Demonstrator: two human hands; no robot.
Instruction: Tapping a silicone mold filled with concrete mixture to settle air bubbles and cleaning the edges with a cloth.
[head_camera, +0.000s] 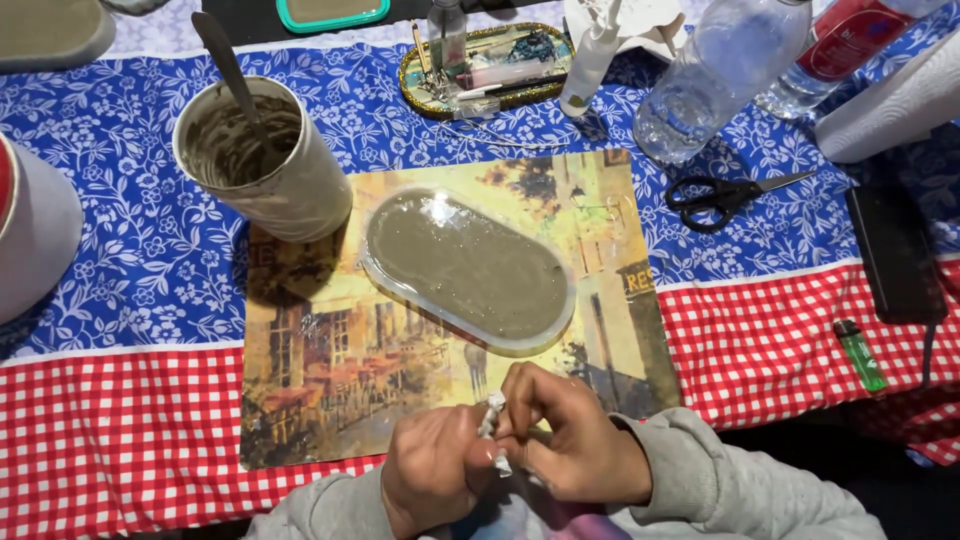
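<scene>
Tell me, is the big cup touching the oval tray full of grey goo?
Apart. The head view shows a strip of the picture mat between the cup and the oval tray; their edges do not meet.

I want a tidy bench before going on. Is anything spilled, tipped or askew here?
Nothing looks spilled. The oval mould lies skewed across the picture mat, its grey mix contained. The smeared cup leans, a spoon standing in it. Both hands pinch a small white piece.
</scene>
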